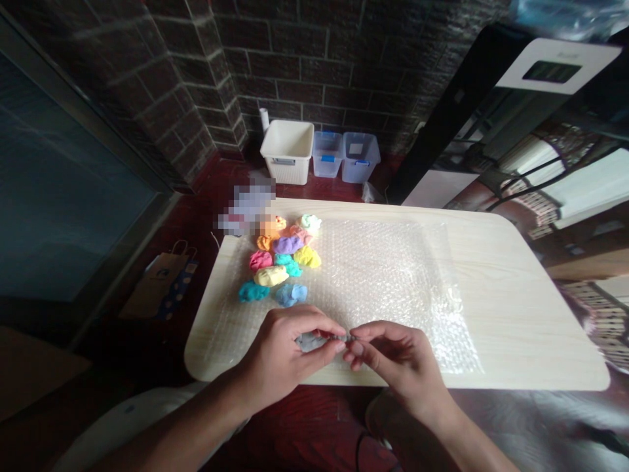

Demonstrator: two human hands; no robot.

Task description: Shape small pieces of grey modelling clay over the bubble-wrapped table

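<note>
Between my two hands is a lump of grey modelling clay (310,341), held above the near edge of the table. My left hand (289,351) is closed round its thicker part, thumb and fingertips pressed together. The thumb and forefinger of my right hand (398,354) pinch its thin right end. Just beyond my left hand lie several soft clay lumps, among them a blue lump (291,294), a teal lump (253,292), a pale yellow lump (271,276) and a purple lump (287,245). They rest on a sheet of bubble wrap (378,282).
The bubble wrap covers the left and middle of a light wooden table (531,314). On the floor behind stand a white bin (287,164) and two clear plastic boxes (360,167). A paper bag (154,282) is at the left, and a tall black-and-white appliance (442,187) at the right.
</note>
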